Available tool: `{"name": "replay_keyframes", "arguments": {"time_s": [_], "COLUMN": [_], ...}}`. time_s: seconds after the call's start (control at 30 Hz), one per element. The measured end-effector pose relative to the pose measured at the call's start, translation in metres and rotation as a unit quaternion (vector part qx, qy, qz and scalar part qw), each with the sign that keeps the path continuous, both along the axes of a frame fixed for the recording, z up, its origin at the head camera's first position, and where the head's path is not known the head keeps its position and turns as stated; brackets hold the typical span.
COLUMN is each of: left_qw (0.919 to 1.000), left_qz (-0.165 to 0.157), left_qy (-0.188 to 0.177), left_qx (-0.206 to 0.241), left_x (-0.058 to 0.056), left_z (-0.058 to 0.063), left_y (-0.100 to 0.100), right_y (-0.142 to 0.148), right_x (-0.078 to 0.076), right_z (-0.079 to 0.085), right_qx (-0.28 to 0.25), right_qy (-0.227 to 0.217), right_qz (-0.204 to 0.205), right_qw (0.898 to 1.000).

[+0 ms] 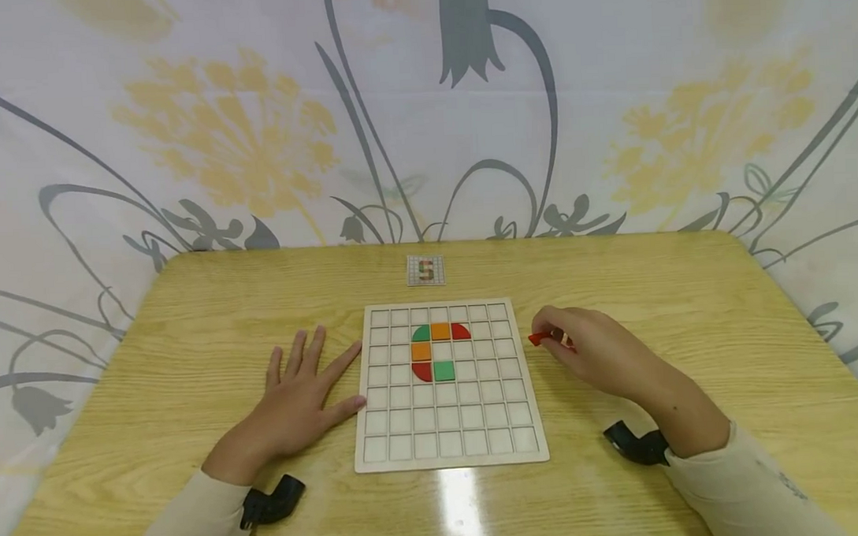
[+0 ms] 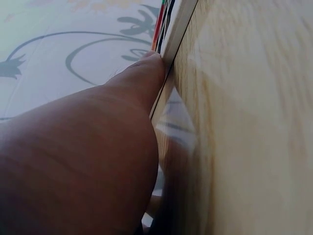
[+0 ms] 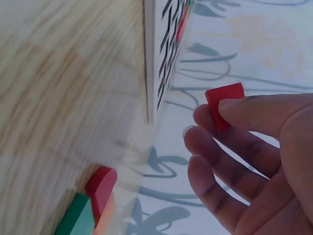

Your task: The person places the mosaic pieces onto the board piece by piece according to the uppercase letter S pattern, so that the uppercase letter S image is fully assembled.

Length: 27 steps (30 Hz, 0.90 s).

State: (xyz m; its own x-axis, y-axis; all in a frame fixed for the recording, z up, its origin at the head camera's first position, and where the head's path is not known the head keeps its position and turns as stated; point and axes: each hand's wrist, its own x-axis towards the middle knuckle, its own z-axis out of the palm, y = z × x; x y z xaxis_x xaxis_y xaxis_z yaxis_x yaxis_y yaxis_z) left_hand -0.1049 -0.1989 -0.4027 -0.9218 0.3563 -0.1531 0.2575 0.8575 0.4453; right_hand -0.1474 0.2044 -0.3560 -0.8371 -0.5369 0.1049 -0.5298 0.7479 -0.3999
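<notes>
A pale square grid board [image 1: 396, 444] lies on the table. Several colored tiles sit in its upper middle cells: a green quarter-round [image 1: 422, 334], orange squares [image 1: 440, 331], red quarter-rounds [image 1: 460, 331] and a green square [image 1: 444, 371]. My left hand [image 1: 295, 407] is spread flat, its thumb and index fingertip touching the board's left edge. Right of the board, my right hand [image 1: 602, 353] pinches a small red tile [image 3: 225, 100] between thumb and index finger, above the tabletop. The other fingers of that hand curl loosely. The held tile's full outline is partly covered by the thumb.
A small pattern card [image 1: 425, 270] showing a colored figure on a grid lies behind the board. Loose red [image 3: 101, 191] and green [image 3: 77, 215] pieces, with an orange one, rest on the table near my right hand. A flower-printed cloth [image 1: 425, 142] hangs behind the table.
</notes>
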Motion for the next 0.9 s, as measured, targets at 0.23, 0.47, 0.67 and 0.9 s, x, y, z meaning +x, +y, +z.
{"name": "replay_keyframes", "arguments": {"time_s": [0.23, 0.47, 0.67, 0.9], "left_qw": [1.0, 0.9999, 0.9999, 0.9999], "left_qz": [0.001, 0.0, -0.001, 0.003], "left_qy": [0.003, 0.009, 0.006, 0.008], "left_qx": [-0.006, -0.009, -0.01, -0.013], "left_x": [0.0, 0.0, 0.0, 0.0], "left_z": [0.0, 0.001, 0.001, -0.001], "left_y": [0.001, 0.002, 0.003, 0.002], "right_y": [-0.008, -0.018, -0.027, -0.042], "right_x": [-0.002, -0.002, 0.001, -0.001], "right_z": [0.006, 0.012, 0.017, 0.028], "right_qx": [-0.019, -0.031, -0.082, -0.144], "right_qy": [0.009, 0.009, 0.015, 0.098], "right_qz": [0.006, 0.002, 0.001, 0.016], "right_qw": [1.0, 0.999, 0.997, 0.985]}}
